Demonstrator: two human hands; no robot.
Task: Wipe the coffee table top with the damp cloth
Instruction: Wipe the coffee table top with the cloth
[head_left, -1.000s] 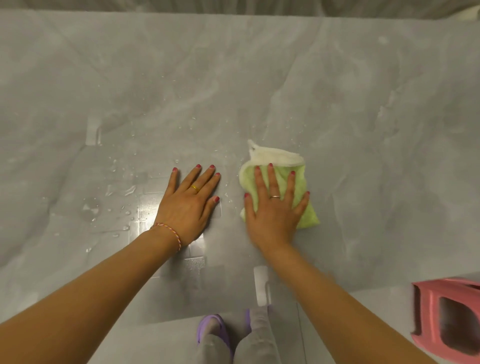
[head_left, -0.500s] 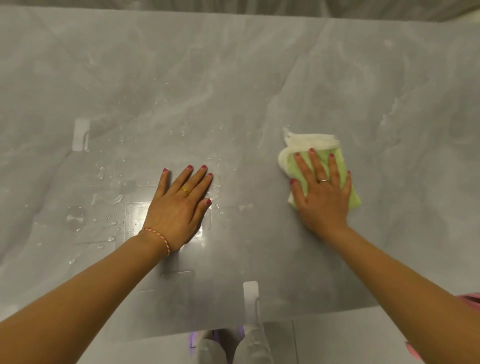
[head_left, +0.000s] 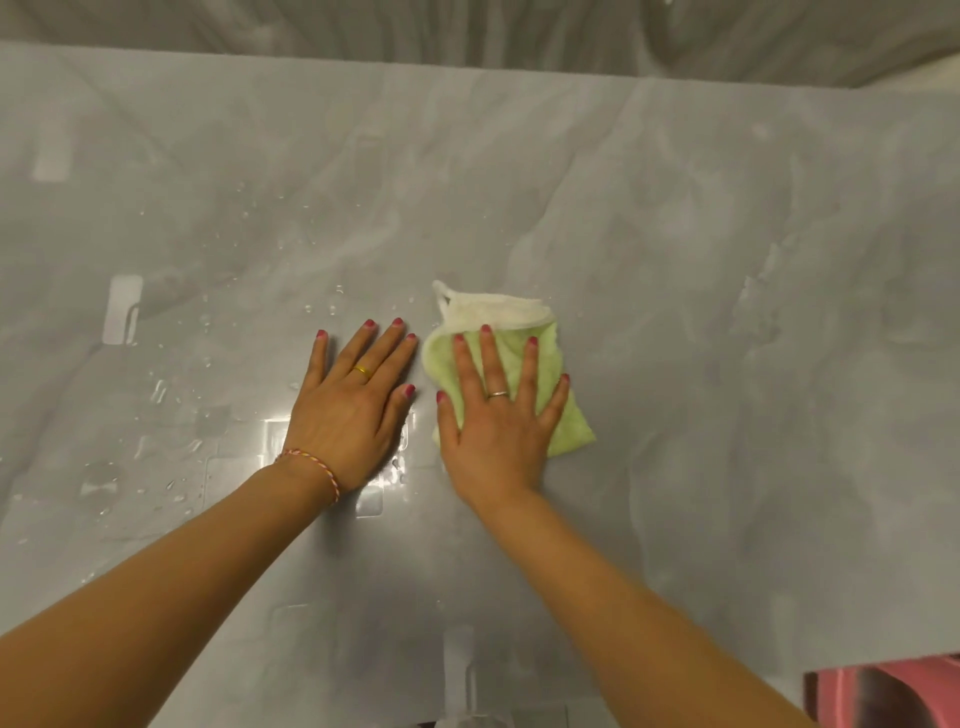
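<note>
Cloth (head_left: 563, 415) flat under right hand (head_left: 498, 431)

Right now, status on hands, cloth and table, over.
Left hand flat on the wet grey marble-look table top. Right hand pressing the folded green cloth. Water droplets lie left. No obstruction.

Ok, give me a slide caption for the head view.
Right hand presses a green cloth flat on the wet grey coffee table; left hand rests beside it.

Cloth (head_left: 563, 410) pale green, cream edge; table top (head_left: 675, 260) grey marbled; pink object (head_left: 883, 696), blurred, maybe stool
</note>
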